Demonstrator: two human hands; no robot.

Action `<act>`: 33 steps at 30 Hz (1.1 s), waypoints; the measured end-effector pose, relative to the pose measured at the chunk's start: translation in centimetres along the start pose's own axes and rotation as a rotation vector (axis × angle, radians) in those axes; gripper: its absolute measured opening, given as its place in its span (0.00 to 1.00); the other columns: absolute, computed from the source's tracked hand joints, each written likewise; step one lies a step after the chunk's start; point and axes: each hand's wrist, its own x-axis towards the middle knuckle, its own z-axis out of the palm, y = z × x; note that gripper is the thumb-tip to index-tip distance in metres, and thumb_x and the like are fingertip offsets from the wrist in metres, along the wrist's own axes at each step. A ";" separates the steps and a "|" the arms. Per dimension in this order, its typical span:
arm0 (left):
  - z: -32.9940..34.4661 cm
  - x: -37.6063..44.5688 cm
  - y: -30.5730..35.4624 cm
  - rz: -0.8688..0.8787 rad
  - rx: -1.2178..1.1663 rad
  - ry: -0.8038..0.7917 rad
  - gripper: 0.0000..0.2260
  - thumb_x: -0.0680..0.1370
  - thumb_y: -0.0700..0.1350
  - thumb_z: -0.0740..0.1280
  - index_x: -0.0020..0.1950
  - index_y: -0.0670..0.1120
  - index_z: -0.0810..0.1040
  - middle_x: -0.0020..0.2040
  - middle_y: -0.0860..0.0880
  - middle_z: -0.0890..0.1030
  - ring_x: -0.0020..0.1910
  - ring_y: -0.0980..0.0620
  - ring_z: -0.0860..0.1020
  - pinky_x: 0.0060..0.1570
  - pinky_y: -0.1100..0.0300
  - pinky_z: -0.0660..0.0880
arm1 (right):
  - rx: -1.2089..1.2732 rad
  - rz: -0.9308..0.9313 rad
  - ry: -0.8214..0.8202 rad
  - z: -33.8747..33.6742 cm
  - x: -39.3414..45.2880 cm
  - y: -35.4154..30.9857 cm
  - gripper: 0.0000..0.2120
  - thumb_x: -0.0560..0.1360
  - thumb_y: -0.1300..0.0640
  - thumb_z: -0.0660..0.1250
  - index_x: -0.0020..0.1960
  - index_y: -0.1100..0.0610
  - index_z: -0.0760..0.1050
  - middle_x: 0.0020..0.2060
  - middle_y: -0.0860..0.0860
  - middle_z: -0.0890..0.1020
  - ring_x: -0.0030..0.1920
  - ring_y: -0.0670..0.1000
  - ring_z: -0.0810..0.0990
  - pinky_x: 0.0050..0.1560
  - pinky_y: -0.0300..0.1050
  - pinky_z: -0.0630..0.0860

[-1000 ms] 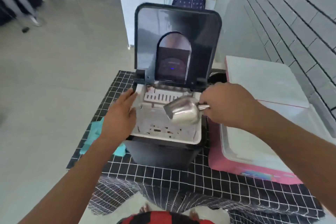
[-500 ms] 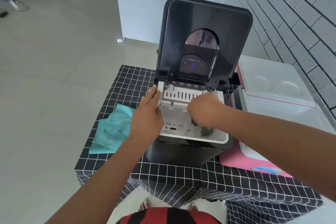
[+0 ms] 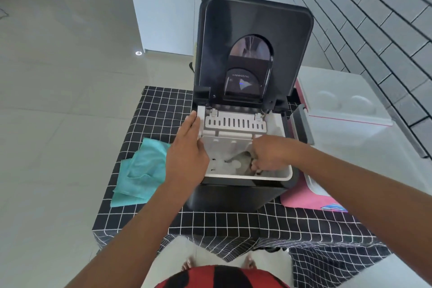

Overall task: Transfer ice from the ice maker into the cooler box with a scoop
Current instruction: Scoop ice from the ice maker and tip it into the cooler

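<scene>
The black ice maker stands on the checked table with its lid raised upright. Its white basket holds pale ice. My right hand is down inside the basket, fingers curled round the metal scoop, of which only a dull grey part shows among the ice. My left hand rests flat on the left rim of the ice maker, fingers straight. The pink and white cooler box sits open to the right, its lid leaning back.
A teal cloth lies on the black checked tablecloth left of the ice maker. A grey brick wall runs along the right. A white cabinet stands beyond the table on the tiled floor.
My right hand has lowered the scoop from above the basket down into the ice. My left hand stays on the left rim. The view has shifted left.
</scene>
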 end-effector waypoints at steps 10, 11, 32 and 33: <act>0.2 0.2 -0.4 -0.009 0.021 0.005 0.23 0.80 0.39 0.61 0.75 0.49 0.66 0.77 0.62 0.59 0.66 0.62 0.68 0.54 0.67 0.66 | 0.378 -0.021 0.290 4.6 3.5 -0.9 0.08 0.73 0.55 0.71 0.46 0.60 0.77 0.25 0.42 0.65 0.27 0.41 0.64 0.27 0.37 0.55; 0.3 0.2 -0.5 -0.012 0.028 0.010 0.23 0.80 0.39 0.61 0.75 0.49 0.66 0.76 0.62 0.60 0.67 0.64 0.66 0.55 0.68 0.65 | 0.371 -0.031 0.286 4.8 3.5 -0.8 0.07 0.73 0.54 0.70 0.45 0.58 0.77 0.26 0.42 0.66 0.28 0.43 0.66 0.27 0.37 0.56; 0.2 0.0 -0.5 -0.018 0.012 0.022 0.21 0.81 0.42 0.60 0.75 0.51 0.67 0.74 0.66 0.60 0.62 0.74 0.61 0.55 0.76 0.60 | 0.205 -0.141 0.594 6.0 -2.3 0.5 0.09 0.80 0.48 0.59 0.51 0.53 0.72 0.45 0.48 0.74 0.51 0.51 0.71 0.50 0.45 0.66; 0.2 -0.1 -0.5 -0.015 0.008 0.022 0.21 0.81 0.42 0.60 0.75 0.51 0.67 0.74 0.68 0.60 0.62 0.74 0.60 0.56 0.75 0.59 | 0.209 -0.137 0.610 6.2 -2.5 0.6 0.08 0.80 0.48 0.59 0.48 0.52 0.70 0.42 0.46 0.71 0.49 0.50 0.70 0.49 0.44 0.65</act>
